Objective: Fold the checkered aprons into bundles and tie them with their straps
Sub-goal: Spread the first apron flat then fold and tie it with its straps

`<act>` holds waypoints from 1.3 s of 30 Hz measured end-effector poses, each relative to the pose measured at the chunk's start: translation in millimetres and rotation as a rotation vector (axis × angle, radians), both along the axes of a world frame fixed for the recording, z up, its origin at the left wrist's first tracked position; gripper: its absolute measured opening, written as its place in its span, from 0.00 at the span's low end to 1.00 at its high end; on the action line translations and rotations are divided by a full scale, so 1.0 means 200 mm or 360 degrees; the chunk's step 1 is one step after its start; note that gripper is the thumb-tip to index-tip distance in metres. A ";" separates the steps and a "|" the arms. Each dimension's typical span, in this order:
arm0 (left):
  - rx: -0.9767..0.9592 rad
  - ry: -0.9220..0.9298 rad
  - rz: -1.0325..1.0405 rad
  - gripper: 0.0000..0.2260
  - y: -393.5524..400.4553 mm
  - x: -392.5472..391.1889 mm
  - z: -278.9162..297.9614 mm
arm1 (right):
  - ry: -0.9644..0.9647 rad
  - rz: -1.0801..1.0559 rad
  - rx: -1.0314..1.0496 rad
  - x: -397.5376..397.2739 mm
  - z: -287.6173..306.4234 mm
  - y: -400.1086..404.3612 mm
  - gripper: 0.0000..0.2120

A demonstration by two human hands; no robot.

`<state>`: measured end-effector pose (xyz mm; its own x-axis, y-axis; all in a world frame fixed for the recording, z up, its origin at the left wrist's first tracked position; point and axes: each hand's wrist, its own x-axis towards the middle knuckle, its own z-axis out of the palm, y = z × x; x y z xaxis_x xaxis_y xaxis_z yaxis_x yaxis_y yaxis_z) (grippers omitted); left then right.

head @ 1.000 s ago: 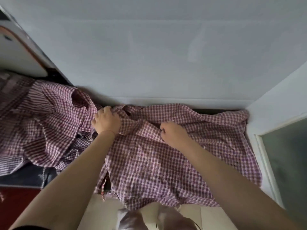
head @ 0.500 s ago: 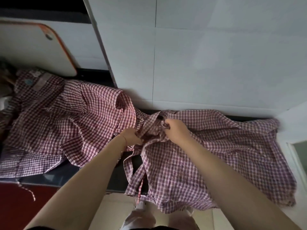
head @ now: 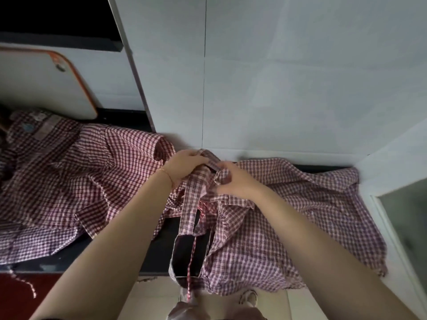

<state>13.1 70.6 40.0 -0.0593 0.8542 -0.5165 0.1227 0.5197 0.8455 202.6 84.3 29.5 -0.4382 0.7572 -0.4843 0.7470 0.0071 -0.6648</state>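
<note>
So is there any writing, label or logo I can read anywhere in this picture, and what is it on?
None can be read.
Patch on the left apron: a bluish mark, too blurred to read.
Round mark on the white board: too small and blurred to read.
Right apron, wall: no text.

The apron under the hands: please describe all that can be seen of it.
The apron is thin red-and-white checkered cloth, crumpled, spread over the dark counter, its lower edge hanging past the front. Its wide strap loops up at the top; the left hand grips it, and the right hand pinches bunched cloth beside it.
</note>
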 end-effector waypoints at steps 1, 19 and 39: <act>0.0016 -0.0165 0.0001 0.10 -0.01 0.04 0.03 | -0.0065 0.0074 -0.0024 -0.02 -0.02 -0.01 0.42; -0.0362 0.0571 -0.0564 0.11 -0.21 0.31 -0.43 | -0.0833 0.0232 0.0595 0.14 -0.38 0.08 0.05; 0.0030 0.0157 -0.0095 0.09 -0.07 0.27 -0.40 | -0.0209 -0.0728 0.0644 0.34 -0.22 0.29 0.11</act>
